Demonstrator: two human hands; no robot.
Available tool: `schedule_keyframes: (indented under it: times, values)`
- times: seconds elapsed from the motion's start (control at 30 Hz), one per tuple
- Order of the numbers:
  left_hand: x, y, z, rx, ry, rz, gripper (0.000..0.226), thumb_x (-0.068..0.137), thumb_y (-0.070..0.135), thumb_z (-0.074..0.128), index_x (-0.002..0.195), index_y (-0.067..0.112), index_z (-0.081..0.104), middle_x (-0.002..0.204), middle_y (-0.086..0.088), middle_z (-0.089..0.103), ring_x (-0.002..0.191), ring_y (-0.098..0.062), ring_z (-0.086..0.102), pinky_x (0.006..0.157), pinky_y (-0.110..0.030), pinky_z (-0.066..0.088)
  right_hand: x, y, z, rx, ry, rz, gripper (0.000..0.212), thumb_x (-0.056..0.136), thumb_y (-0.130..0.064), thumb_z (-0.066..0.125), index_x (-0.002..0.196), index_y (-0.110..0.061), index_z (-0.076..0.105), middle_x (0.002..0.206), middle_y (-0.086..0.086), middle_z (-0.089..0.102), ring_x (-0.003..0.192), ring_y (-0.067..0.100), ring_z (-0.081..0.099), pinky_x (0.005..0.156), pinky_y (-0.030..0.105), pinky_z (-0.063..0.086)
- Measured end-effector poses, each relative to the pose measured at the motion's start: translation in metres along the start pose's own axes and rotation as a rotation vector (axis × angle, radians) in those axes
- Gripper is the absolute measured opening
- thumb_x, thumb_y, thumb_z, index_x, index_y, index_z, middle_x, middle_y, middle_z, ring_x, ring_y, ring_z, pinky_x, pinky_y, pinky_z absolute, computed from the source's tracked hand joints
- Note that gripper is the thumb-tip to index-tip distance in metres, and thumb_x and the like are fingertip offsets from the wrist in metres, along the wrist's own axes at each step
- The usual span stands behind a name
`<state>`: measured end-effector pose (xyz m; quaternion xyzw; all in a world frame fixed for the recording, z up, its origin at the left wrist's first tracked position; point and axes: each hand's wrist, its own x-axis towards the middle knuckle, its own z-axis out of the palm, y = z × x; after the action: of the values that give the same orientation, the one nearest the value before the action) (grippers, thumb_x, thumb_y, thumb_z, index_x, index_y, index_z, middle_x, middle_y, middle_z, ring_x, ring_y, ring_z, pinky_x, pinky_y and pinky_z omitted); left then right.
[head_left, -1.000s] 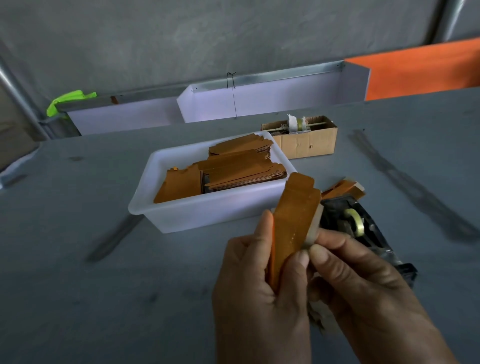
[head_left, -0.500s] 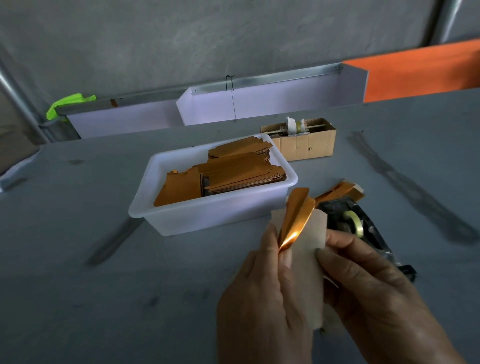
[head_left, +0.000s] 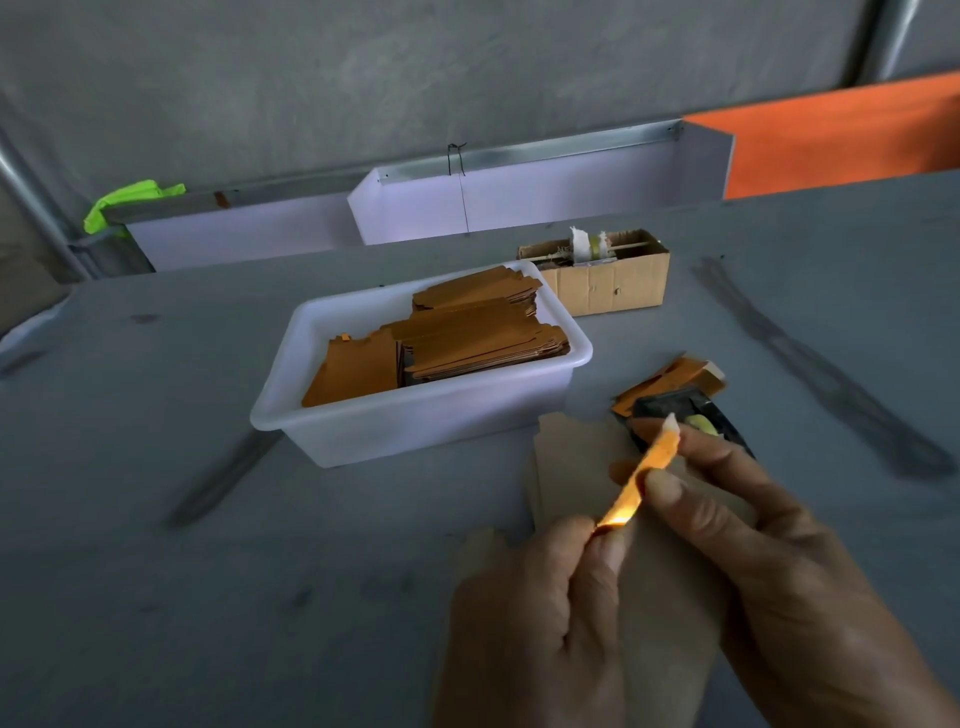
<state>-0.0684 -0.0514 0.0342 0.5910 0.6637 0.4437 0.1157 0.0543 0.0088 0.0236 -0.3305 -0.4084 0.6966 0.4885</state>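
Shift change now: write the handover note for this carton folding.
Left hand pinches the lower end of the orange flap; right hand pinches its upper end.
The carton blank is held with its pale inside towards the camera.
Done: one blank opened out.
Left: fold it into shape, probably tape it; the stack of blanks waits in the white tub.
Tape dispenser lies beyond the right hand.

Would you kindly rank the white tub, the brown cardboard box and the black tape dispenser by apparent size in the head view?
1. white tub
2. brown cardboard box
3. black tape dispenser, though the right hand hides part of it, so second and third are unsure.
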Motion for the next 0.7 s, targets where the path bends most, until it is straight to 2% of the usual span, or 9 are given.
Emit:
schedule_keyframes:
  times: [0.07, 0.13, 0.23, 0.3, 0.37, 0.43, 0.57, 0.63, 0.7]
  values:
    - [-0.003, 0.000, -0.005, -0.042, -0.065, -0.031, 0.060, 0.057, 0.072, 0.023, 0.091, 0.039, 0.060, 0.072, 0.013, 0.052, 0.075, -0.007, 0.052, 0.057, -0.009, 0.033, 0.001, 0.000, -0.001, 0.005, 0.041, 0.027, 0.039, 0.046, -0.025, 0.080, 0.084, -0.020, 0.075, 0.080, 0.005, 0.072, 0.068, 0.019, 0.068, 0.053, 0.024, 0.055]
    - [-0.001, 0.002, -0.010, -0.081, -0.136, -0.049, 0.062, 0.055, 0.073, 0.025, 0.089, 0.036, 0.062, 0.057, 0.011, 0.050, 0.065, -0.006, 0.051, 0.055, -0.007, 0.031, 0.000, -0.001, 0.001, 0.034, 0.057, 0.047, 0.025, 0.050, -0.023, 0.073, 0.075, -0.018, 0.074, 0.072, 0.007, 0.069, 0.059, 0.017, 0.065, 0.047, 0.024, 0.053]
    - [0.002, 0.004, -0.011, -0.133, -0.171, -0.107, 0.045, 0.054, 0.073, 0.029, 0.094, 0.057, 0.043, 0.054, 0.019, 0.051, 0.060, 0.001, 0.049, 0.057, -0.008, 0.032, -0.004, -0.001, 0.005, 0.078, 0.061, 0.076, 0.012, 0.056, -0.017, 0.068, 0.067, -0.017, 0.073, 0.065, 0.009, 0.068, 0.052, 0.017, 0.065, 0.043, 0.024, 0.051]
    - [0.002, 0.001, -0.010, -0.232, -0.187, -0.162, 0.031, 0.061, 0.066, 0.042, 0.088, 0.054, 0.050, 0.054, 0.014, 0.052, 0.058, 0.003, 0.049, 0.059, -0.014, 0.036, -0.005, 0.000, 0.005, 0.064, 0.063, 0.094, 0.012, 0.057, -0.017, 0.068, 0.067, -0.016, 0.073, 0.067, 0.011, 0.069, 0.053, 0.019, 0.065, 0.044, 0.025, 0.053]
    - [0.003, -0.001, -0.008, -0.313, -0.200, -0.216, 0.031, 0.060, 0.064, 0.048, 0.083, 0.047, 0.060, 0.065, 0.000, 0.060, 0.058, 0.001, 0.053, 0.060, -0.018, 0.041, -0.005, -0.001, 0.004, 0.036, 0.056, 0.091, 0.021, 0.055, -0.022, 0.071, 0.075, -0.017, 0.074, 0.075, 0.012, 0.071, 0.059, 0.020, 0.067, 0.048, 0.026, 0.055]
    - [0.004, -0.006, -0.007, -0.393, -0.131, -0.278, 0.023, 0.058, 0.061, 0.055, 0.075, 0.048, 0.065, 0.070, 0.001, 0.066, 0.057, 0.004, 0.055, 0.060, -0.015, 0.043, -0.004, -0.002, 0.000, 0.011, 0.060, 0.065, 0.041, 0.050, -0.030, 0.072, 0.089, -0.019, 0.075, 0.086, 0.007, 0.073, 0.070, 0.017, 0.070, 0.057, 0.029, 0.055]
    - [0.007, -0.013, -0.001, -0.621, -0.103, -0.341, 0.029, 0.062, 0.058, 0.059, 0.071, 0.033, 0.070, 0.064, 0.005, 0.067, 0.065, -0.009, 0.062, 0.067, -0.032, 0.049, -0.008, -0.001, -0.006, -0.020, -0.030, 0.043, 0.064, 0.049, -0.043, 0.086, 0.109, -0.026, 0.071, 0.107, 0.003, 0.072, 0.097, 0.019, 0.070, 0.081, 0.037, 0.048]
    - [0.008, -0.015, 0.001, -0.689, -0.054, -0.400, 0.025, 0.066, 0.050, 0.063, 0.078, 0.031, 0.074, 0.077, -0.004, 0.074, 0.079, -0.025, 0.069, 0.077, -0.047, 0.052, -0.011, 0.002, -0.008, -0.069, -0.062, 0.018, 0.083, 0.038, -0.060, 0.085, 0.113, -0.026, 0.070, 0.105, 0.007, 0.072, 0.093, 0.019, 0.069, 0.080, 0.037, 0.048]
    - [0.007, -0.014, 0.002, -0.736, -0.079, -0.434, 0.029, 0.068, 0.046, 0.065, 0.090, 0.030, 0.075, 0.086, -0.006, 0.076, 0.088, -0.029, 0.070, 0.083, -0.051, 0.054, -0.013, 0.004, -0.008, -0.091, -0.050, 0.002, 0.087, 0.029, -0.061, 0.088, 0.107, -0.026, 0.072, 0.093, 0.011, 0.070, 0.076, 0.020, 0.066, 0.070, 0.038, 0.049]
